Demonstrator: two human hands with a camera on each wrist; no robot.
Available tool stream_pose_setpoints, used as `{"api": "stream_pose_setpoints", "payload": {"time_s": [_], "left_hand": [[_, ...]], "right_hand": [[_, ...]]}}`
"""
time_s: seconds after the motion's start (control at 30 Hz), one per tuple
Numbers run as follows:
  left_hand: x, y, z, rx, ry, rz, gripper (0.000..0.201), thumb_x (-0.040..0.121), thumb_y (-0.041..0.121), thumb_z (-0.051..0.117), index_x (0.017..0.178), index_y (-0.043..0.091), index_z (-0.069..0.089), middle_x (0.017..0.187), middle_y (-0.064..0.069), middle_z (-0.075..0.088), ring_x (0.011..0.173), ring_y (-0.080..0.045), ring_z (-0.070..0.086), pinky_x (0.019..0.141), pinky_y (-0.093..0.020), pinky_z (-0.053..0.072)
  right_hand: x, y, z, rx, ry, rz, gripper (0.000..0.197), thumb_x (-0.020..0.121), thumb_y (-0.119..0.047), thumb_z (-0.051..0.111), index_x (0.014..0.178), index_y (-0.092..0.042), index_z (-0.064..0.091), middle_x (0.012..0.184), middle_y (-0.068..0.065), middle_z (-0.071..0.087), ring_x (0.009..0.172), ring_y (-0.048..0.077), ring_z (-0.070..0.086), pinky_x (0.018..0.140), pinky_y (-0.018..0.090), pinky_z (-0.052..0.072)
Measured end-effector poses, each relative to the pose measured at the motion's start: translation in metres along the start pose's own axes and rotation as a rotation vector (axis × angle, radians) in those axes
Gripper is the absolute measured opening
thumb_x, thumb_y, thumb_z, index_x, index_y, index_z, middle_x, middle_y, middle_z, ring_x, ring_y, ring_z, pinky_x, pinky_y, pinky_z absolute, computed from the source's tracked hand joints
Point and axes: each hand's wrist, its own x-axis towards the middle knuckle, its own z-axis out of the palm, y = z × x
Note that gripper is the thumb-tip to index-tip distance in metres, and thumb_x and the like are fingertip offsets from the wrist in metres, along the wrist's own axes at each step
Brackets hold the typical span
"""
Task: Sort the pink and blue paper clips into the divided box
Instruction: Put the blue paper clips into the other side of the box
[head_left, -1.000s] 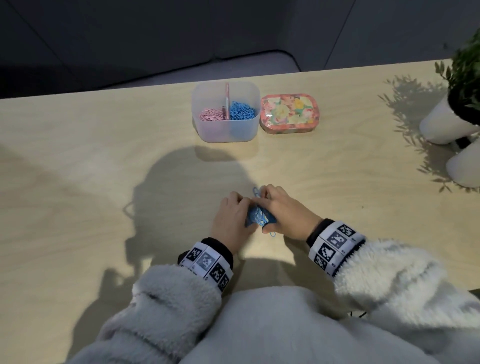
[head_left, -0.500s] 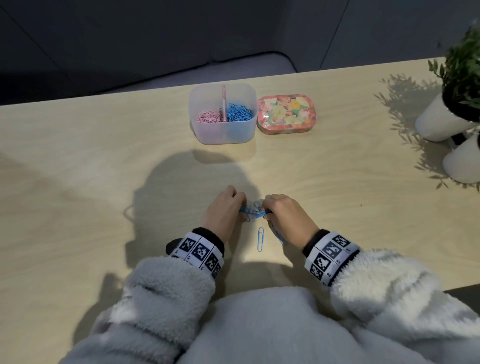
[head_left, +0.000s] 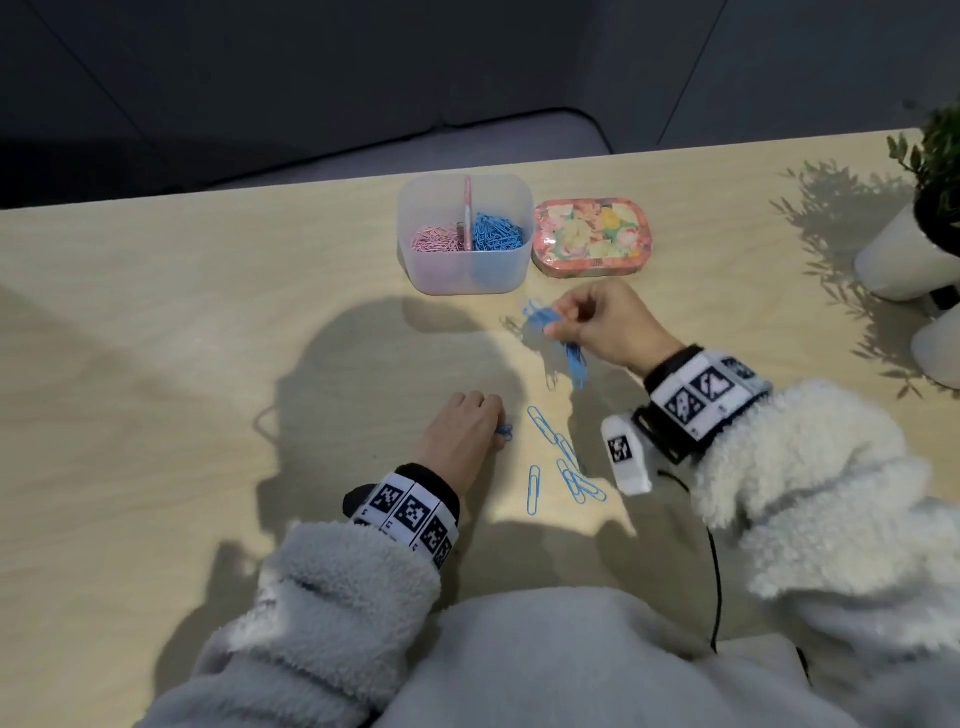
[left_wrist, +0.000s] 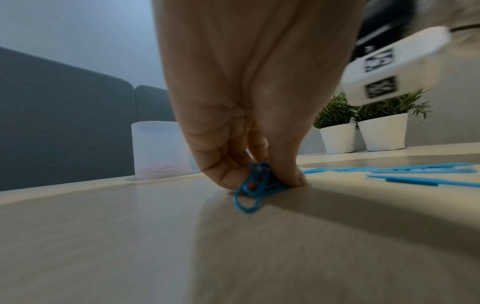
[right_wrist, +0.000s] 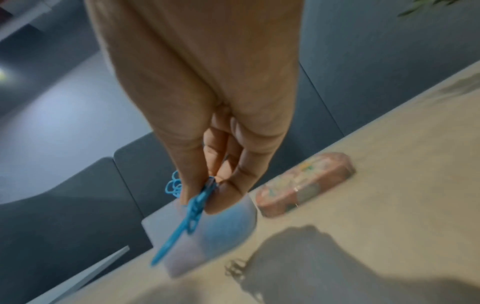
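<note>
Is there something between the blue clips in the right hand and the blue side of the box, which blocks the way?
Nothing visible does. The right hand holds a bunch of blue clips above the table, short of the divided box. The box is open on top. The floral tin stands beside the box, off that path.

A floral pink tin (head_left: 592, 235) sits on a pale wooden table (head_left: 156, 364). At three o'clock, two white potted plants (head_left: 930, 228) stand side by side.
</note>
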Motion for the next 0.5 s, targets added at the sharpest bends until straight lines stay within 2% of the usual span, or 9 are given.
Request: {"api": "stream_pose_setpoints", "payload": {"time_s": [0.1,0.17,0.3,0.33,0.37,0.4,0.43,0.47,0.5], "left_hand": [[0.003,-0.001,0.000,-0.004,-0.043,-0.041,0.026,0.091,0.023,0.050,0.110,0.006,0.051,0.115,-0.013,0.054,0.107,-0.029,0.047,0.091,-0.035,0.035],[0.003,0.003,-0.002,0.034,-0.073,-0.057,0.026,0.092,0.021,0.047,0.112,0.005,0.049,0.117,-0.013,0.053,0.108,-0.030,0.047,0.091,-0.036,0.036],[-0.001,0.014,-0.003,0.151,-0.073,-0.057,0.025,0.093,0.016,0.046,0.113,0.001,0.047,0.121,-0.016,0.050,0.111,-0.032,0.048,0.088,-0.039,0.040],[-0.002,0.015,-0.003,0.173,-0.047,-0.054,0.024,0.089,0.016,0.054,0.107,0.001,0.051,0.113,-0.017,0.054,0.104,-0.031,0.054,0.083,-0.037,0.044],[-0.002,0.014,-0.004,0.178,-0.025,-0.051,0.026,0.077,0.019,0.070,0.094,0.003,0.058,0.097,-0.014,0.061,0.088,-0.029,0.061,0.070,-0.032,0.048],[-0.003,0.014,-0.007,0.192,-0.039,-0.031,0.032,0.059,0.024,0.084,0.076,0.009,0.061,0.076,-0.008,0.064,0.067,-0.022,0.064,0.055,-0.025,0.047],[-0.004,0.012,-0.008,0.191,-0.053,-0.040,0.038,0.044,0.027,0.089,0.065,0.014,0.060,0.061,-0.003,0.062,0.053,-0.016,0.061,0.046,-0.020,0.044],[-0.002,0.010,-0.004,0.220,-0.026,-0.021,0.037,0.044,0.026,0.089,0.064,0.015,0.060,0.060,-0.003,0.062,0.053,-0.016,0.061,0.048,-0.020,0.044],[-0.002,0.009,-0.005,0.200,-0.061,-0.002,0.030,0.058,0.022,0.083,0.074,0.010,0.061,0.072,-0.006,0.065,0.065,-0.022,0.064,0.059,-0.024,0.048]], "right_hand": [[0.041,-0.026,-0.012,-0.050,0.101,0.002,0.035,0.075,-0.003,0.072,0.056,-0.019,0.047,0.058,-0.004,0.046,0.055,0.008,0.042,0.058,0.020,0.042],[0.068,-0.041,-0.016,-0.035,0.155,0.026,0.034,0.074,-0.004,0.074,0.057,-0.018,0.048,0.060,-0.003,0.048,0.055,0.009,0.046,0.059,0.026,0.046],[0.104,-0.069,-0.012,-0.090,0.204,0.035,0.031,0.071,-0.009,0.077,0.058,-0.018,0.050,0.065,-0.003,0.055,0.062,0.010,0.055,0.064,0.025,0.051],[0.108,-0.075,-0.011,-0.099,0.201,0.031,0.029,0.072,-0.009,0.077,0.059,-0.016,0.052,0.071,-0.001,0.059,0.070,0.013,0.059,0.071,0.027,0.054],[0.112,-0.078,-0.009,-0.106,0.186,0.034,0.023,0.073,-0.010,0.076,0.062,-0.013,0.057,0.079,0.003,0.064,0.078,0.015,0.062,0.080,0.028,0.055],[0.113,-0.081,-0.008,-0.113,0.159,0.040,0.013,0.075,-0.009,0.075,0.070,-0.008,0.063,0.088,0.008,0.068,0.085,0.017,0.065,0.086,0.031,0.055],[0.114,-0.082,-0.006,-0.123,0.141,0.041,0.009,0.077,-0.009,0.072,0.082,-0.003,0.067,0.097,0.011,0.069,0.091,0.019,0.067,0.089,0.034,0.055],[0.114,-0.083,-0.006,-0.132,0.137,0.039,0.017,0.080,-0.010,0.070,0.093,0.000,0.068,0.104,0.013,0.069,0.097,0.020,0.067,0.091,0.035,0.054],[0.113,-0.083,-0.006,-0.127,0.148,0.022,0.020,0.082,-0.010,0.067,0.099,0.000,0.068,0.107,0.013,0.069,0.101,0.020,0.066,0.093,0.035,0.053]]}}
